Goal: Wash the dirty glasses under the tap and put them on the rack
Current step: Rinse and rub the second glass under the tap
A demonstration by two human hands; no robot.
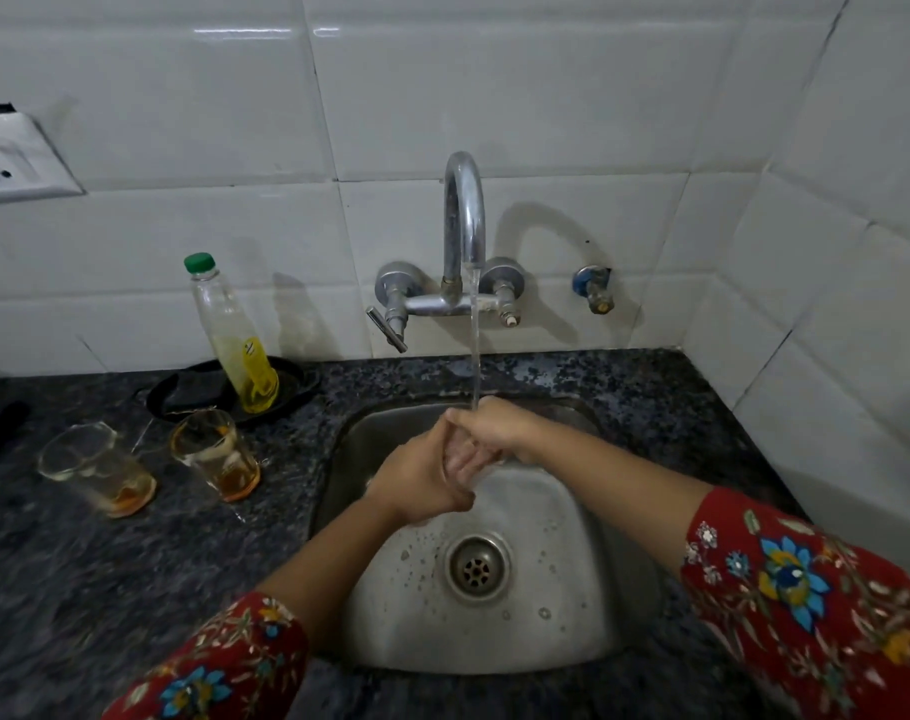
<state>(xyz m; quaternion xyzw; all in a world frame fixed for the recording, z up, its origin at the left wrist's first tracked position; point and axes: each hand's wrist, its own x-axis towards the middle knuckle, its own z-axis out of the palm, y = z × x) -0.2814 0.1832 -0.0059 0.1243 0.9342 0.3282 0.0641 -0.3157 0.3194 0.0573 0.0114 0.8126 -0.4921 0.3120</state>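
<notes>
Left hand [422,480] and right hand [499,433] both clasped round one glass [460,457] over sink [572,631], under running tap [463,220]. Two dirty glasses [97,467] wait on counter [53,589], left (amber dregs inside). Rack not visible; none seen finished.

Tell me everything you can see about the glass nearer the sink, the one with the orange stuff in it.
The dirty glass is a clear tumbler, tapering toward its base. It stands on the dark speckled granite counter, just left of the steel sink, looking tilted through the wide lens. Orange-brown liquid pools at the bottom and residue streaks the inside wall. A second dirty glass stands apart on its left; a black tray lies behind. Neither hand touches it.
</notes>
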